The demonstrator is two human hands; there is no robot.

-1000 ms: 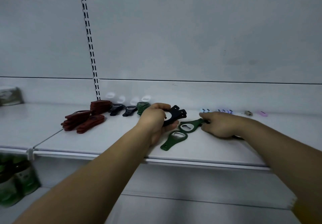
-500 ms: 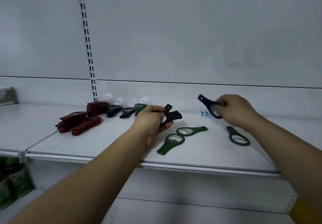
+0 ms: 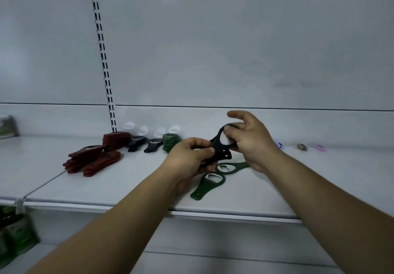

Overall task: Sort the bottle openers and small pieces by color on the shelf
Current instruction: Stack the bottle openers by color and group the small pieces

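Note:
My left hand (image 3: pixel 189 158) grips a small stack of black bottle openers (image 3: pixel 222 155) above the white shelf (image 3: pixel 128 188). My right hand (image 3: pixel 250 140) holds another black bottle opener (image 3: pixel 217 141) by its ring end and lays it against that stack. Two green openers (image 3: pixel 210 183) (image 3: pixel 231 168) lie on the shelf just below my hands. Farther left are piles of dark red openers (image 3: pixel 92 161) (image 3: pixel 116 140), two black openers (image 3: pixel 136 142) (image 3: pixel 152 144) and a green pile (image 3: pixel 169 141). A third green opener seen earlier is hidden behind my right arm.
Small pieces lie at the back right: a purple one (image 3: pixel 279 145), a tan one (image 3: pixel 302 147) and a pink one (image 3: pixel 320 148). A slotted upright (image 3: pixel 102 60) runs up the back wall. Green packages (image 3: pixel 15 235) stand on the lower shelf at left. The shelf's front edge (image 3: pixel 213 213) is near my forearms.
My right hand picked a black opener off the shelf, lifted it, and carried it left to the stack in my left hand. The left hand rose slightly.

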